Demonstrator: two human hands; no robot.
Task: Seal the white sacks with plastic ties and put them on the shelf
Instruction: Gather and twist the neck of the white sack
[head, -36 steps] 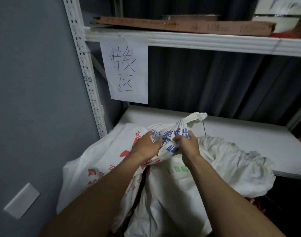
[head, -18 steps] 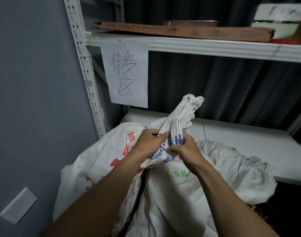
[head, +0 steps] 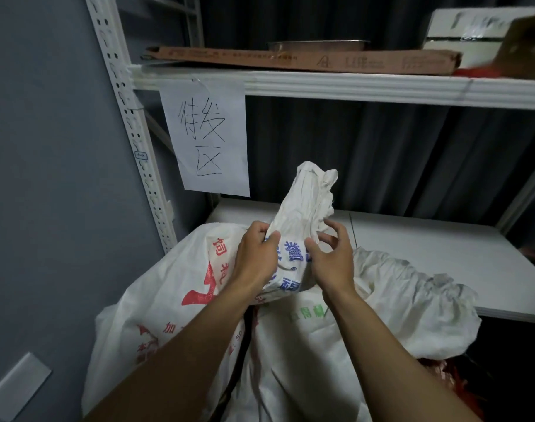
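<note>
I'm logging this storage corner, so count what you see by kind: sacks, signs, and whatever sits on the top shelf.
White sacks: 2, a red-print sack and a green-print sack
Paper sign: 1
Flat cardboard box: 1
Metal pan: 1
White box: 1
Total: 6

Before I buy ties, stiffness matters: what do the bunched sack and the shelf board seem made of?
Sack: probably woven plastic, matte white with printed lettering; its gathered neck holds stiff, crisp creases. Shelf board: smooth matte white panel, maybe laminated board or painted metal; unclear which.
</note>
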